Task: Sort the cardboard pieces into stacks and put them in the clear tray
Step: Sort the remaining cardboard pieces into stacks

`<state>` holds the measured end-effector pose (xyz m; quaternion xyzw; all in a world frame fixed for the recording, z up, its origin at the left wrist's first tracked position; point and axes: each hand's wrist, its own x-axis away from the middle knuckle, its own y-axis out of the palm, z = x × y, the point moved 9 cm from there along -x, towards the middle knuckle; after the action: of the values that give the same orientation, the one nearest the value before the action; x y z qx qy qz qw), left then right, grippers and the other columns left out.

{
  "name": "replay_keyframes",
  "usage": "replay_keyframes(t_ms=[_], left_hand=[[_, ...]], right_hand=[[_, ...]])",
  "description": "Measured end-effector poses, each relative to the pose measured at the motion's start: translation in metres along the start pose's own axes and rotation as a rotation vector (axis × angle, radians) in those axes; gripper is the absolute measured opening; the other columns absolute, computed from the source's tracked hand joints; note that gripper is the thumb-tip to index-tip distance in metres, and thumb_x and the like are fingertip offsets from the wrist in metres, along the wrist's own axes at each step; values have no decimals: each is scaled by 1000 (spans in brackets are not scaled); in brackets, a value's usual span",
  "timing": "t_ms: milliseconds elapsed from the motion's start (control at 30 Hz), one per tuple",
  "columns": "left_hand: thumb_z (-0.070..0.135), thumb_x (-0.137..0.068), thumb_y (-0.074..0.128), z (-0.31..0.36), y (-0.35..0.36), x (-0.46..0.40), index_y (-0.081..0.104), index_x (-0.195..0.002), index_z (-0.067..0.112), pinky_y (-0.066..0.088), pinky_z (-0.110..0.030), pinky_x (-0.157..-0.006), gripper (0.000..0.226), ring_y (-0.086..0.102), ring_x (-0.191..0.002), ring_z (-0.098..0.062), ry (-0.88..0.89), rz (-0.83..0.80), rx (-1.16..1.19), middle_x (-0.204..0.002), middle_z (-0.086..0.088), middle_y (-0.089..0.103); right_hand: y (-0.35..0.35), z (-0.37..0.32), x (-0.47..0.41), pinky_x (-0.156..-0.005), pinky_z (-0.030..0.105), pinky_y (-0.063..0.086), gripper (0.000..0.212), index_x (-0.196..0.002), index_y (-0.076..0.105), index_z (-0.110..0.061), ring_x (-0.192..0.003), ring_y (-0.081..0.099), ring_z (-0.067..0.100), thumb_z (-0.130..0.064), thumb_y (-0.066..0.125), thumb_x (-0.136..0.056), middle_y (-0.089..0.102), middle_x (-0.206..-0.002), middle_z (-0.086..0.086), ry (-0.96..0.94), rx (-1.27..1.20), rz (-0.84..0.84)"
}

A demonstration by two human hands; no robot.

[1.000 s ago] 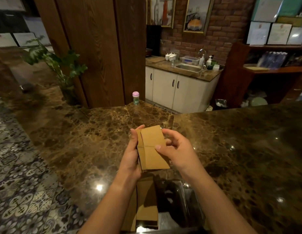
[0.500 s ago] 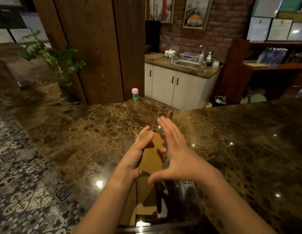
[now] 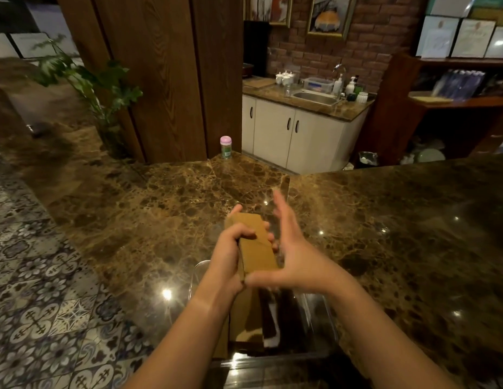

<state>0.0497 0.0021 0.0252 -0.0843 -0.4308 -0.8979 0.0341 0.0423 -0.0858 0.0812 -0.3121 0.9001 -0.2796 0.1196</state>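
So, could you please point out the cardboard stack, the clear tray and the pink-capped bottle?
cardboard stack (image 3: 257,245): head view, its top face.
clear tray (image 3: 326,318): head view, its right wall.
pink-capped bottle (image 3: 225,147): head view, its green body.

The cardboard stack (image 3: 257,244) is a small bundle of plain brown rectangular pieces, edges roughly lined up, held tilted above the counter with its long side running away from the viewer and its broad face turned up and to the right. Below and nearer lies the clear tray (image 3: 327,318), a see-through, shiny-walled box resting flat on the dark marble top, partly hidden by the forearms. Inside it, toward its left side, more brown pieces (image 3: 244,318) stand or lean on edge; how many cannot be told.
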Motion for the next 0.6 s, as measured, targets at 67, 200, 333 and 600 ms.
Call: replay_keyframes(t_ms=[67,200,333,600], left_hand=[[0,-73,48,13,-7,1,53,-129,23,59,-42,-64,60,69,-72,-28,88,16,31,-87,-15,70],[6,-65,51,8,1,9,61,-115,18,57,-43,-72,53,66,-81,-30,101,-67,-64,-93,-16,69],[15,-70,61,16,-9,24,55,-131,32,56,-37,-76,64,69,-95,-26,197,18,-435,-114,-13,68],[38,-89,63,79,-106,81,46,-134,44,42,-32,-101,49,48,-128,-8,473,437,-1024,-143,5,48]], right_hand=[[-1,17,6,-87,20,50,104,-155,3,-46,-128,48,8,-69,67,-77,38,-146,-14,183,-432,93],[29,35,16,-60,24,56,33,-127,60,-20,-81,73,12,-37,57,-99,75,-100,1,399,-662,52],[43,38,26,-59,24,57,21,-117,66,-14,-80,74,14,-20,55,-101,77,-93,3,392,-832,2],[28,97,59,-85,39,56,38,-129,47,-24,-103,62,16,-44,53,-98,60,-117,-6,640,25,110]])
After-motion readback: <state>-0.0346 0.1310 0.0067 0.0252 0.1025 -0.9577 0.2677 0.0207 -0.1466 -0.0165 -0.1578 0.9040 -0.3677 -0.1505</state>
